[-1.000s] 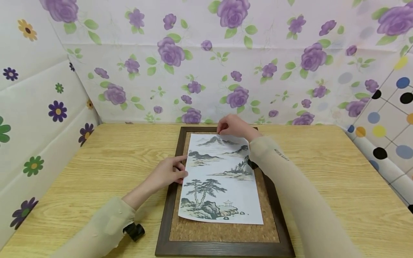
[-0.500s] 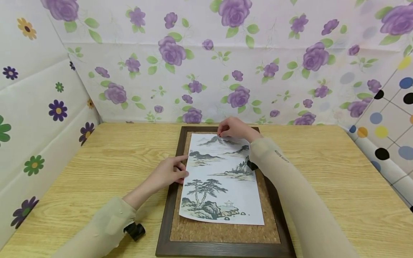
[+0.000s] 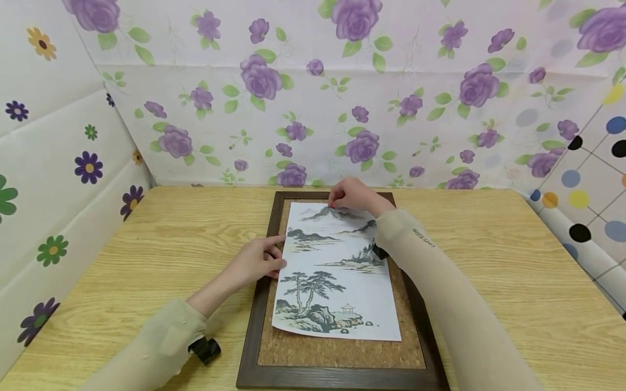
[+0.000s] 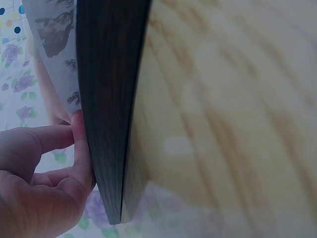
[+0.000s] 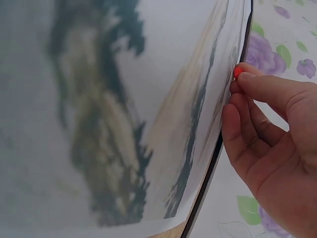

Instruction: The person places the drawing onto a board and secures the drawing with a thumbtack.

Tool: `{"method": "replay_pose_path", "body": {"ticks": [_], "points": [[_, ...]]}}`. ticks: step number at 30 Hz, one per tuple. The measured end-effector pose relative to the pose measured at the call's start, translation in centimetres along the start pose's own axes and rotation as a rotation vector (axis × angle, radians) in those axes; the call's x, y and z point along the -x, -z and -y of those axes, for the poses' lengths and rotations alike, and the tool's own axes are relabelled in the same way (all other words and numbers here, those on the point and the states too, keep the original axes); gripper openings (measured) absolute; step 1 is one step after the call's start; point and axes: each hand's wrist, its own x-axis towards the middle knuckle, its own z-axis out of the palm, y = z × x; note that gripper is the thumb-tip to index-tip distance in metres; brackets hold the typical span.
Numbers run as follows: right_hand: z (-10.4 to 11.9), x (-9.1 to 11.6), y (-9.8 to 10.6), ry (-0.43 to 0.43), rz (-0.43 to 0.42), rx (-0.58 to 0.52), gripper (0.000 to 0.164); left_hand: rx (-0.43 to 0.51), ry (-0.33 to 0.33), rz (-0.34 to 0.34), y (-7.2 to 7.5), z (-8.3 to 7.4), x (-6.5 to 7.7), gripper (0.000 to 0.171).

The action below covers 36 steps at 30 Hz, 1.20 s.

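A sheet of paper printed with an ink landscape (image 3: pixel 362 293) lies on a cork board (image 3: pixel 337 354) with a dark wooden frame (image 3: pixel 342 376). At the sheet's top edge my right hand (image 3: pixel 354 194) pinches a red push pin (image 5: pixel 238 72) between thumb and index finger, its tip hidden. My left hand (image 3: pixel 256 259) rests across the frame's left side, fingertips touching the paper's left edge. In the left wrist view, the left fingers (image 4: pixel 79 153) lie relaxed against the frame. The paper's lower left corner curls up slightly.
The framed board lies on a light wood-grain table (image 3: pixel 195 222). Behind it hangs a purple-flowered cloth (image 3: pixel 313 119), close to the board's far edge. Patterned sheets stand at left and right. Black wrist cameras (image 3: pixel 205 350) are strapped to both forearms.
My right hand has come down slightly at the paper's top edge, and the red pin now shows under its fingertips. The left hand and the paper have stayed in place.
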Motion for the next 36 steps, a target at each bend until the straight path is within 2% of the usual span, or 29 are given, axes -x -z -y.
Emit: {"method": "replay_pose_path", "body": {"ticks": [10, 22, 36], "points": [[0.25, 0.19, 0.01, -0.016, 0.008, -0.01, 0.014, 0.001, -0.007, 0.009, -0.04, 0.28, -0.12, 0.063], [0.56, 0.24, 0.3, -0.088, 0.013, -0.06, 0.014, 0.007, 0.008, 0.008, 0.0, -0.01, -0.11, 0.063], [0.9, 0.28, 0.1, -0.093, -0.012, -0.058, 0.014, -0.004, -0.003, 0.017, 0.01, -0.16, 0.01, 0.063]]}}
